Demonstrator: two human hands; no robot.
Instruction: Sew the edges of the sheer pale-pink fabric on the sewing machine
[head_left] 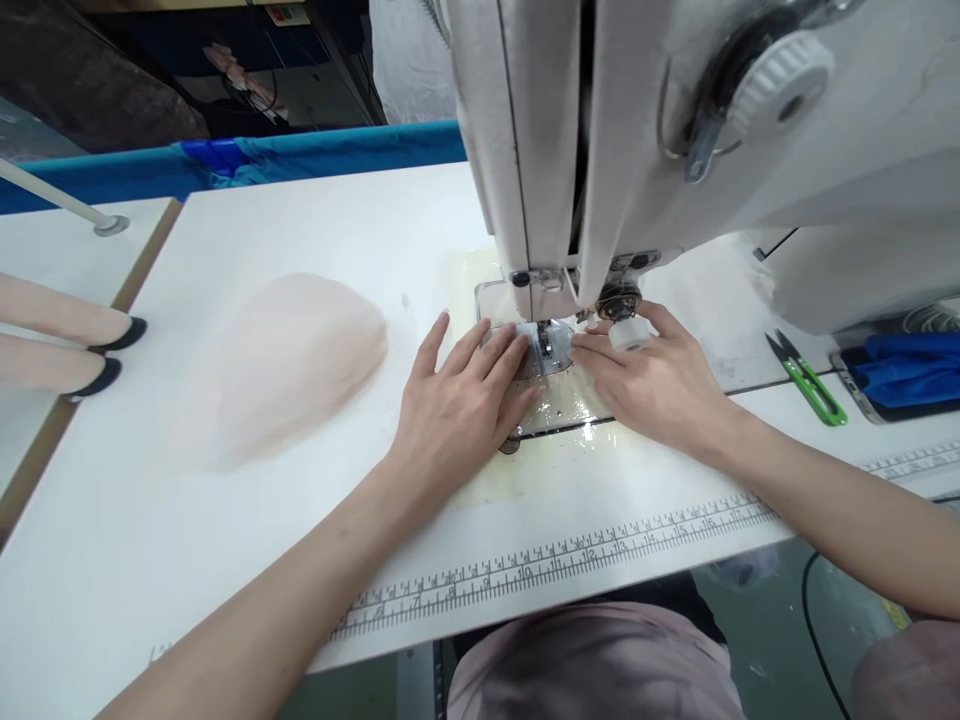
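My left hand [465, 405] lies flat with its fingers spread, the fingertips on the metal needle plate [559, 358] of a sewing machine [555, 150], just left of the presser foot [545, 340]. From the other side, my right hand [652, 375] reaches in beside the foot. Its fingers are drawn together at the plate, partly behind a white round knob [630, 332]; what they pinch, if anything, is too small to make out. Left of my left hand, a pale pink, cup-shaped piece of fabric [300, 370] is over the white table, blurred.
Green-handled thread snips [810, 385] lie at the right, near a phone [859, 385] with blue cloth [911, 365] on it. A printed ruler strip [555, 570] follows the table's front edge. Two pale, black-ended rods [60, 340] jut in at left. Blue cloth [337, 150] borders the back.
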